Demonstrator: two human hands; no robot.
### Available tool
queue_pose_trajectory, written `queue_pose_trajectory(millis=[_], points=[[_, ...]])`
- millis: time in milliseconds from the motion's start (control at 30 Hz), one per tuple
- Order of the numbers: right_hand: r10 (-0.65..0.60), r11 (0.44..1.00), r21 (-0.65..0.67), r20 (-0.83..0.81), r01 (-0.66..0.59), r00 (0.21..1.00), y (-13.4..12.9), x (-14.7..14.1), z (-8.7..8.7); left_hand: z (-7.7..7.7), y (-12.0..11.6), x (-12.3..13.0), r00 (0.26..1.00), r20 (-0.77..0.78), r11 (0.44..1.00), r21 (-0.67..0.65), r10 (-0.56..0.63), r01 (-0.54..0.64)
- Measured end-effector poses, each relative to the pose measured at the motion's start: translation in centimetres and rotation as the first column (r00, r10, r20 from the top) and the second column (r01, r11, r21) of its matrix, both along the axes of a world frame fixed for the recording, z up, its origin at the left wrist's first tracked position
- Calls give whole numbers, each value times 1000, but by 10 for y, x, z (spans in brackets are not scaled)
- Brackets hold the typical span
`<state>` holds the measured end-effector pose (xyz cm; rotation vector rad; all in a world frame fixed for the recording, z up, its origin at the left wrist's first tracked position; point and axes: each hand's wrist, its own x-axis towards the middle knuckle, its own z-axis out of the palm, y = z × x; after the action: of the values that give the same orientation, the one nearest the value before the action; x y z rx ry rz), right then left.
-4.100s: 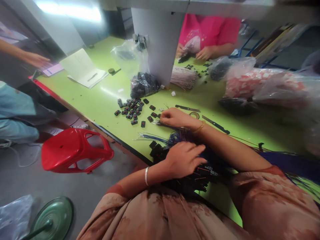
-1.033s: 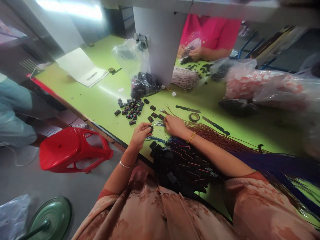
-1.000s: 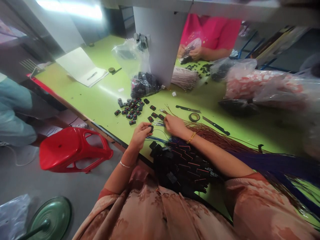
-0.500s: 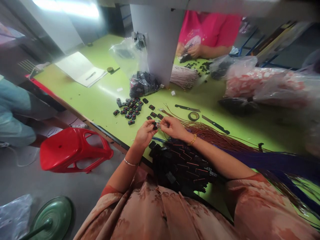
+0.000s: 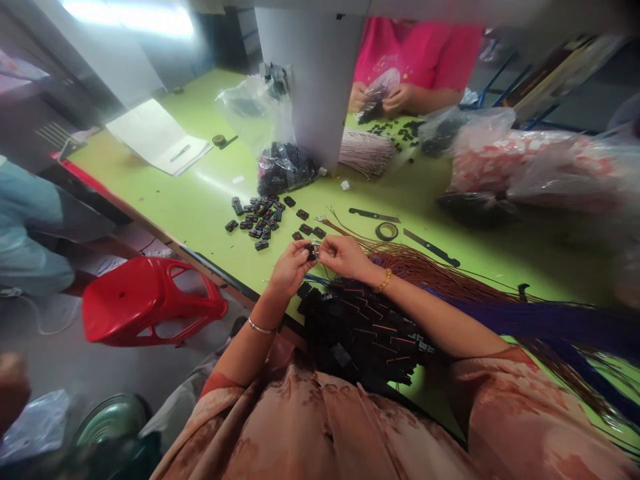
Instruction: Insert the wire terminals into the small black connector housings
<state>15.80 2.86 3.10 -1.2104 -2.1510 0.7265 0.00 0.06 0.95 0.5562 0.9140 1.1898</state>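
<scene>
My left hand (image 5: 291, 268) pinches a small black connector housing (image 5: 311, 253) above the near edge of the green table. Close against it, my right hand (image 5: 343, 257) is closed, its thumb and forefinger at the wire end by the housing; the fingers hide most of that wire. Several loose black housings with red inserts (image 5: 261, 215) lie in a cluster beyond my left hand. A bundle of brown wires (image 5: 415, 267) runs under my right wrist. Below both hands is a heap of black connectors with wires (image 5: 365, 333).
A tape roll (image 5: 387, 231) lies between two dark blades (image 5: 431, 247). Behind stand a bag of black parts (image 5: 285, 168), a pillar (image 5: 320, 80) and an open notebook (image 5: 157, 139). A red stool (image 5: 125, 300) is at left. Across the table, a person in pink (image 5: 420, 60) handles parts.
Both my hands stay at the housing, nearly still. At lower left, a person's blurred hand and a grey-clad leg have come into view beside the green round base.
</scene>
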Motion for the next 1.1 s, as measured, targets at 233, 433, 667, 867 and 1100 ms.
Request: queue_pose_trajectory(millis=[233,433,667,867,1100], points=[[83,993,72,128,-92,988,-1,0,2,1,-3,9,993,-80,995,-29,89,-91],[101,986,112,194,-124,976,1,2,2,4,-1,11,988,-110,993,-40,104,-109],[72,993,72,207,-89,976,-3,0,-1,1,-1,12,981,-157,993,0,117,-118],[-210,978,20,156,209,965,55,12,1,3,0,8,983,-161,995,-20,93,-98],[-370,880,-98,474,465,799,111,9,-14,4,0,5,985,-161,997,-33,68,-74]])
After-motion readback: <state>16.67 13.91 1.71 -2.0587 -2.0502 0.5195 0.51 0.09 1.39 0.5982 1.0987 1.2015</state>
